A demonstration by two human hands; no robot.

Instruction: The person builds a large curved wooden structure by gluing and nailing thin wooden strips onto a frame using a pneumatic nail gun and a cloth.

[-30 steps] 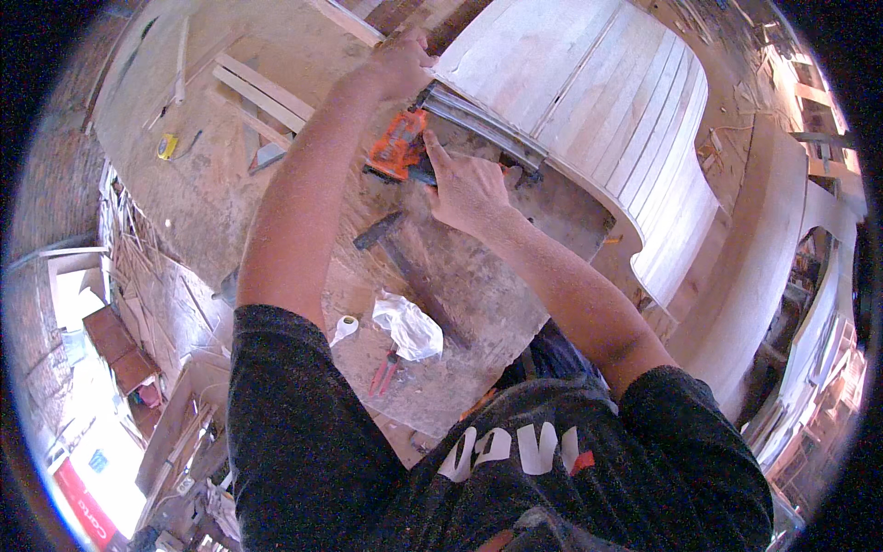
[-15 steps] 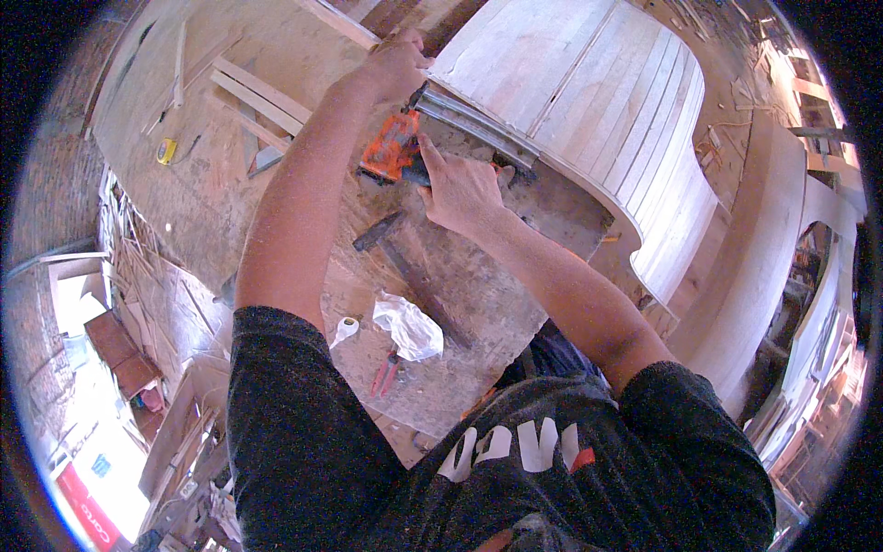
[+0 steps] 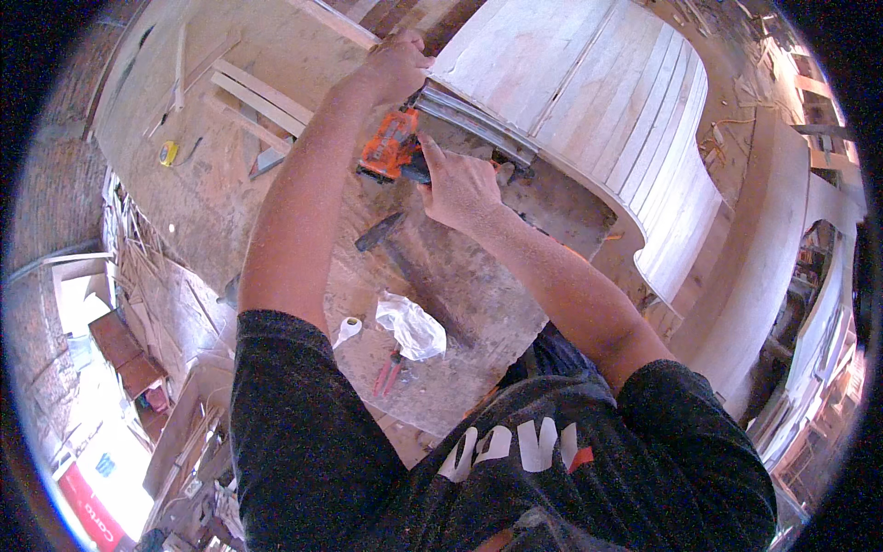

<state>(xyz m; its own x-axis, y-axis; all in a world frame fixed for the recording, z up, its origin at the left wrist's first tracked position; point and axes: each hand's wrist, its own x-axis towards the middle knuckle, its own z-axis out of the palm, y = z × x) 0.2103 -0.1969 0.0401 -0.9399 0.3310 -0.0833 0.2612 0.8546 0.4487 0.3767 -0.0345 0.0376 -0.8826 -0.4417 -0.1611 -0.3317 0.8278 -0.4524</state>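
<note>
My right hand (image 3: pixel 463 190) is closed round the dark grip of an orange nail gun (image 3: pixel 390 145), its index finger stretched along the tool. The gun's long grey metal magazine (image 3: pixel 478 126) runs beside the near edge of a curved, slatted wooden panel (image 3: pixel 561 83). At that panel's left corner my left hand (image 3: pixel 397 69) is closed, fingers curled at the edge; the fingertips are partly hidden. The gun's nose sits just below the left hand. A hammer (image 3: pixel 414 267) lies on the worktable (image 3: pixel 497 304) nearer to me.
White crumpled plastic (image 3: pixel 410 326), red-handled pliers (image 3: pixel 388 373) and a small white object (image 3: pixel 348 329) lie near the table's front edge. To the left are wooden strips (image 3: pixel 262 97) and a yellow tape measure (image 3: pixel 167 154). A large curved board (image 3: pixel 750 267) stands at right.
Both hands and the nail gun stay almost where they were. The whole view has shifted very slightly.
</note>
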